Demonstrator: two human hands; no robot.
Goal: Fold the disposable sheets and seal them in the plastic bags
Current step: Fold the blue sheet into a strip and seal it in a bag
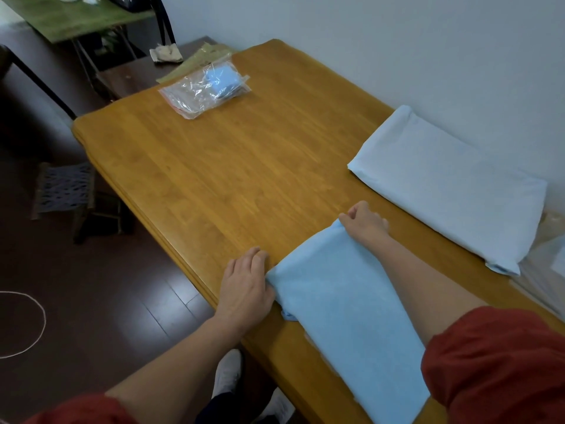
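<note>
A folded blue disposable sheet lies as a long strip on the wooden table, running toward me past the near edge. My left hand grips the strip's near-left corner, thumb curled against the fabric. My right hand pinches its far corner with curled fingers. A clear plastic bag holding a small folded blue sheet lies at the table's far end. A pale blue stack of folded sheets rests along the wall on the right.
More clear plastic lies at the right edge beside the stack. A dark side table and a green table stand beyond the far end. A stool sits on the dark floor to the left.
</note>
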